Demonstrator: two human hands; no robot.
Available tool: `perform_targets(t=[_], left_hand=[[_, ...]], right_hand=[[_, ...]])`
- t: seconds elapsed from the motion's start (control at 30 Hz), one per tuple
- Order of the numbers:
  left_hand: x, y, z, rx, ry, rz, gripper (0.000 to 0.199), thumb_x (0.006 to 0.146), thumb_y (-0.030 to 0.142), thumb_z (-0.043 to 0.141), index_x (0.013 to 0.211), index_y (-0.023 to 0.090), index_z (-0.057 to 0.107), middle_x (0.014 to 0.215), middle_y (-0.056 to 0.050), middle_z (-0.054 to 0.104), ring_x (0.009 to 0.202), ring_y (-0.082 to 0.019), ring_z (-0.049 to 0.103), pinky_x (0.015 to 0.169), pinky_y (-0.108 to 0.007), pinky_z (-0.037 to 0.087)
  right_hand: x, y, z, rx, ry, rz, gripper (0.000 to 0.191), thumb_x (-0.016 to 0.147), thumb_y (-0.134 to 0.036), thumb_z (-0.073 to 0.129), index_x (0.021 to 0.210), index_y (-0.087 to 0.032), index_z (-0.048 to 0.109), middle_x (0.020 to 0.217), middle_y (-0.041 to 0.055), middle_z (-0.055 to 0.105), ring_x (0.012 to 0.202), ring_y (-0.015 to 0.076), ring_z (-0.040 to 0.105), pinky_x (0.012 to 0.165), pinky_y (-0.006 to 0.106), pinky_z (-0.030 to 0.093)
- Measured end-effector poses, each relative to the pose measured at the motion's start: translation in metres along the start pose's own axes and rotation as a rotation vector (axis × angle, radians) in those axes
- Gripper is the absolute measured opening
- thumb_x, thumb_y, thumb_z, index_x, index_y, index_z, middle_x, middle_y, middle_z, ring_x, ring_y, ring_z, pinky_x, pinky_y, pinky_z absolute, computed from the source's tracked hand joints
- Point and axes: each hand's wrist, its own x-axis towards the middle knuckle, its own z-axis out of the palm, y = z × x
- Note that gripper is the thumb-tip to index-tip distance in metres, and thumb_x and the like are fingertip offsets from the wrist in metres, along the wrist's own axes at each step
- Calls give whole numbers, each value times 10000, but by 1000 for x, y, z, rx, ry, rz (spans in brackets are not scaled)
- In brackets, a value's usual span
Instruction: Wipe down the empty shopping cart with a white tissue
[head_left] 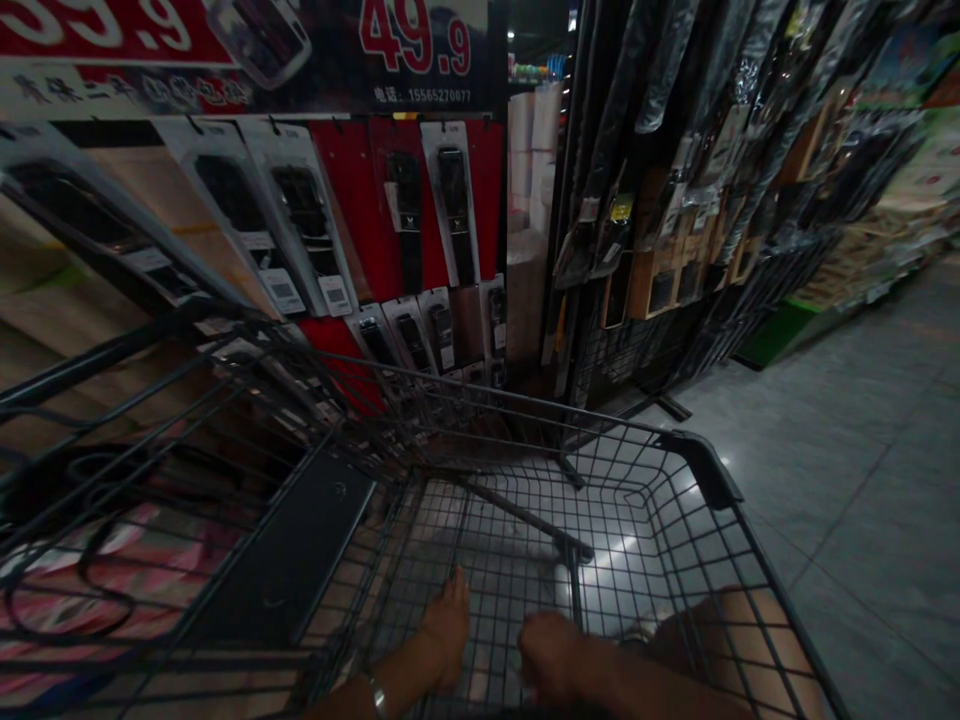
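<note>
A dark wire shopping cart (679, 445) fills the lower part of the view, and both my hands are over its basket. My left hand (448, 625), with a bracelet (375, 692) on its wrist, has its fingers stretched forward and holds nothing that I can see. Just to its right, my right hand (551, 650) is curled into a loose fist, slightly blurred, with nothing showing in it. Beneath both hands the wire mesh lets the grey floor show through. Whether either hand touches the wire I cannot tell.
Packaged items resembling remote controls or watches (454, 190) hang on a red panel under price signs (416, 45). Wrapped long goods (667, 70) stand in a rack at right. Inside the cart's left side sits a dark panel (289, 545). A bare knee (765, 640) is at lower right.
</note>
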Motion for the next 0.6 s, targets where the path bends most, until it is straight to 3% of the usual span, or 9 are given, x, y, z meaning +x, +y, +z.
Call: perform_targets(t=[0.13, 0.23, 0.37, 0.47, 0.6], left_hand=[[1, 4, -15, 38, 101, 28, 1040, 434, 116, 696, 1409, 169, 337, 1470, -198, 275, 1306, -385, 330, 1031, -513, 324], [-2, 12, -36, -28, 170, 45, 977, 530, 126, 670, 1427, 143, 283, 1448, -197, 334, 1297, -339, 362, 1036, -464, 337], [-5, 31, -54, -179, 231, 163, 841, 658, 92, 555, 1438, 152, 247, 1460, -159, 329, 1329, -270, 329, 1066, -389, 320], [1, 52, -53, -251, 253, 221, 795, 712, 126, 521, 1447, 181, 223, 1510, -134, 225, 1359, -267, 270, 1085, -404, 298], [15, 77, -49, -251, 335, 276, 711, 800, 292, 518, 1445, 177, 242, 1528, -131, 154, 1388, -286, 179, 1104, -454, 255]], right_hand=[[-7, 34, -47, 36, 321, 148, 307, 687, -50, 563, 968, -84, 682, 1033, 183, 672, 971, 270, 641, 815, 328, 503], [-12, 69, -61, 46, 425, 327, 393, 718, 9, 481, 1063, -98, 636, 1069, 172, 650, 995, 243, 626, 818, 302, 487], [-13, 98, -47, 82, 391, 482, 385, 760, 0, 450, 1097, -96, 611, 1070, 180, 635, 965, 245, 636, 790, 310, 490], [-10, 101, -35, 118, 377, 516, 389, 745, 5, 476, 1095, -103, 608, 1097, 184, 620, 923, 219, 653, 770, 279, 489], [-5, 99, -31, 163, 397, 515, 391, 738, 32, 456, 1060, -114, 622, 1119, 174, 613, 919, 189, 654, 754, 234, 479]])
